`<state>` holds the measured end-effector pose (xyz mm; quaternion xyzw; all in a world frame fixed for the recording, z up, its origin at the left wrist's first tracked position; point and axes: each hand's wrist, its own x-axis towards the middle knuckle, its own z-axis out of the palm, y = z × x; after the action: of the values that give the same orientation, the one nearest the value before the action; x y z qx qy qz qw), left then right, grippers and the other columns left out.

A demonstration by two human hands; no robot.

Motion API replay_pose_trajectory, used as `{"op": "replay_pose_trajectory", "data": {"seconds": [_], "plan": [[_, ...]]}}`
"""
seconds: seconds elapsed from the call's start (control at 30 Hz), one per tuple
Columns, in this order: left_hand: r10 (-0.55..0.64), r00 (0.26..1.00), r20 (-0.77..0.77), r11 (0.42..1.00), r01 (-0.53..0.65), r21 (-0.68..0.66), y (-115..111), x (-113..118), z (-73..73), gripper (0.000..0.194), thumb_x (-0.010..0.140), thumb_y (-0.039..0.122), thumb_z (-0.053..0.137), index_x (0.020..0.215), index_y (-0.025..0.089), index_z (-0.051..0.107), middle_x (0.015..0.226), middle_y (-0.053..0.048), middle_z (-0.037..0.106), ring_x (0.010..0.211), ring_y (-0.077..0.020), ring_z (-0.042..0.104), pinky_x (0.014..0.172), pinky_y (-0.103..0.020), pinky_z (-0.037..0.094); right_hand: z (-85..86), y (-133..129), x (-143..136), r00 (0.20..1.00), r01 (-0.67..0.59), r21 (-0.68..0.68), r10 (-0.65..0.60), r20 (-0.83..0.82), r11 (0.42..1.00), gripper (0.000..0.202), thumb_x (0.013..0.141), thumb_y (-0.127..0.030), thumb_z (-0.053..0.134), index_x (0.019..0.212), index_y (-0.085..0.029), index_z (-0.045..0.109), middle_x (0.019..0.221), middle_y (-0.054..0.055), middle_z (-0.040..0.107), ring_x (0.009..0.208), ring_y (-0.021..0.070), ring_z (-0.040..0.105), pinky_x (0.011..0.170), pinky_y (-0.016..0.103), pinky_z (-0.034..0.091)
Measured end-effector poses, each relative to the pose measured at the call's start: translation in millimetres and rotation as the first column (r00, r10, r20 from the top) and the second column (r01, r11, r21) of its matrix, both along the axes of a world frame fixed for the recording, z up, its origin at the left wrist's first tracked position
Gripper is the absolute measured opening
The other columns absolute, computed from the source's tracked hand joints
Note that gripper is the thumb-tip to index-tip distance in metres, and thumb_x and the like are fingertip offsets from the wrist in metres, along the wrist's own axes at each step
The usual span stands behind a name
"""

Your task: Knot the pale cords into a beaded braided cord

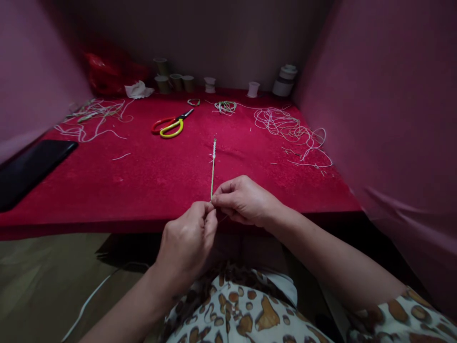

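A thin braided cord (213, 174), white at its far end and green nearer me, stretches straight over the red cloth toward the table's front edge. Its far tip meets a small pin-like point in the cloth. My left hand (191, 233) pinches the near end with thumb and forefinger. Right beside it, my right hand (244, 200) is closed on the same end, fingertips touching the left ones. The strands between the fingertips are mostly hidden. Beyond the cord lie scissors (172, 125) with one red and one yellow handle.
Loose white thread (282, 125) lies tangled at the right, another thread tangle (102, 114) at the left. A black phone (34, 166) rests at the left edge. Spools (187, 84), a lidded jar (284, 81) and a red plastic bag (107, 71) stand along the back. Pink cloth hangs on both sides.
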<state>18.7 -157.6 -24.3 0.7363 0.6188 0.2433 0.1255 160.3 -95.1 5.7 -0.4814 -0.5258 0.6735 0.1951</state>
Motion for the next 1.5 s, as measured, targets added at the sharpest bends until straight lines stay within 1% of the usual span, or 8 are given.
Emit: {"op": "replay_pose_trajectory", "data": {"seconds": [0.13,0.27,0.4,0.57,0.93,1.2,1.33,1.5], "plan": [[-0.078,0.997,0.023,0.996,0.077,0.034,-5,2,-8.0,0.019,0.088,0.026,0.042,0.091,0.019,0.060,0.080,-0.007,0.069,0.069,-0.0184,0.064,0.063,-0.027,0.045,-3.0,1,3,1.000,-0.022,0.017,0.023,-0.015,1.000,0.013,0.078,-0.012,0.054,0.066,-0.014,0.054,0.040,-0.009,0.042,0.026,0.0031,0.032,0.025,0.015,0.019],[-0.249,0.935,0.251,0.945,0.291,-0.149,-1,-12,4.1,0.015,0.084,0.027,0.050,0.075,0.020,0.060,0.063,0.000,0.061,0.056,-0.0134,0.057,0.055,-0.023,0.044,-6.3,1,4,0.999,-0.030,0.033,0.031,-0.031,0.999,0.015,0.077,-0.012,0.055,0.063,-0.015,0.052,0.038,-0.009,0.041,0.026,0.0035,0.031,0.024,0.015,0.018],[0.201,0.822,0.532,0.944,-0.018,-0.329,14,-22,21.9,0.021,0.080,0.035,0.058,0.095,0.020,0.058,0.049,0.005,0.058,0.039,-0.0113,0.051,0.039,-0.021,0.039,-8.4,2,5,0.998,-0.029,0.047,0.032,-0.050,0.998,0.013,0.078,-0.016,0.056,0.065,-0.015,0.053,0.038,-0.009,0.043,0.025,0.0035,0.031,0.024,0.015,0.018],[0.286,0.623,0.728,0.822,0.231,-0.520,30,-13,19.9,0.019,0.076,0.031,0.063,0.082,0.014,0.058,0.050,0.001,0.062,0.044,-0.0124,0.058,0.047,-0.023,0.047,-6.7,2,5,0.998,-0.039,0.053,0.041,-0.038,0.998,0.011,0.078,-0.018,0.056,0.068,-0.016,0.053,0.038,-0.009,0.041,0.026,0.0038,0.031,0.025,0.016,0.019],[0.287,0.695,0.659,0.787,0.221,-0.576,33,-14,25.1,0.015,0.072,0.029,0.064,0.069,0.015,0.058,0.041,0.005,0.055,0.036,-0.0086,0.050,0.040,-0.019,0.043,-6.2,-4,-3,0.965,-0.085,0.293,0.005,0.263,0.952,0.014,0.074,-0.014,0.053,0.060,-0.016,0.051,0.043,-0.005,0.043,0.037,0.0055,0.038,0.037,0.018,0.025],[0.286,0.721,0.631,0.794,0.190,-0.577,36,-10,21.3,0.017,0.074,0.029,0.060,0.063,0.018,0.054,0.038,0.006,0.049,0.031,-0.0075,0.043,0.034,-0.018,0.037,-4.9,-13,2,0.895,-0.238,0.602,-0.070,0.441,0.762,0.014,0.075,-0.013,0.051,0.066,-0.015,0.061,0.058,0.001,0.056,0.054,0.0101,0.046,0.053,0.023,0.031],[0.310,0.670,0.674,0.767,0.243,-0.594,37,-10,23.0,0.018,0.074,0.028,0.062,0.062,0.017,0.055,0.041,0.004,0.054,0.031,-0.0078,0.045,0.031,-0.018,0.036,-6.4,-40,6,0.885,-0.229,0.639,-0.116,0.450,0.734,0.017,0.082,-0.019,0.047,0.074,-0.016,0.062,0.064,0.003,0.060,0.056,0.0117,0.050,0.056,0.024,0.034],[0.324,0.559,0.763,0.732,0.363,-0.577,37,-12,22.0,0.015,0.075,0.025,0.062,0.065,0.015,0.057,0.056,-0.002,0.066,0.029,-0.0065,0.047,0.027,-0.017,0.033,-29.0,-75,2,0.884,-0.325,0.627,-0.008,0.468,0.708,0.014,0.081,-0.014,0.047,0.074,-0.016,0.059,0.066,0.004,0.061,0.055,0.0123,0.050,0.054,0.024,0.035]]}}
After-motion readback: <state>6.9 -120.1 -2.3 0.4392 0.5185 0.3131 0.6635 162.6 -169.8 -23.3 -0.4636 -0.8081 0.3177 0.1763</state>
